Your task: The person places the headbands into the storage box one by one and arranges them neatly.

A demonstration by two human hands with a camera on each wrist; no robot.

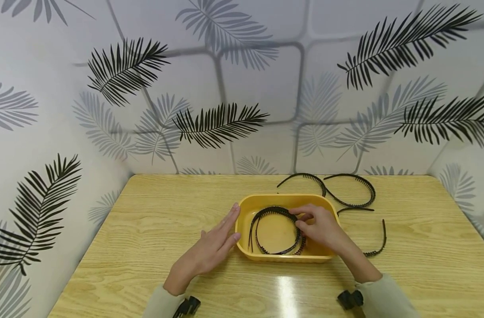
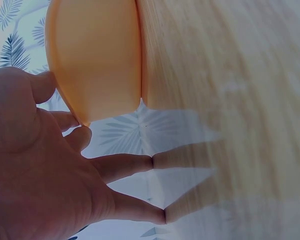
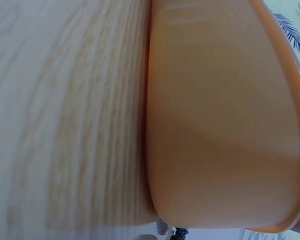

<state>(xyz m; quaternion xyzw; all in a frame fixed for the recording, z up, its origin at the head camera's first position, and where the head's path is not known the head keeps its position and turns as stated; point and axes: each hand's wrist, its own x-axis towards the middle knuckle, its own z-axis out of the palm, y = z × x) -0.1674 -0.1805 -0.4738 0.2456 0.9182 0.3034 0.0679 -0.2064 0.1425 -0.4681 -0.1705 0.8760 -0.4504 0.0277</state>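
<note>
The dark toothed headbands (image 1: 278, 209) in hand are lying inside the yellow bin (image 1: 287, 259), overlapping as round loops with no strong long axis, and the right side of those loops is sitting directly at the fingers of your right hand (image 1: 321, 223), which is clearly the nearer of the two. The bin itself is standing on the table (image 1: 158, 221), its long axis running parallel to the table's far edge. You are holding your right hand over the bin's right half, and its thumb and forefinger appear to be pinching the upper right of the loops, with hardly any gap between them. Your left hand (image 1: 211, 251) is bracing the bin's left end, its fingers released and mostly straight; in the left wrist view some are touching the rim, while two outstretched ones are meeting the table. Toward the table's far right corner, one curved headband (image 1: 315, 178) is lying partly behind the bin, and a looped headband (image 1: 374, 194) is lying just beside it. Nearer the right edge, another headband (image 1: 384, 238) is curving out from behind your right forearm.
</note>
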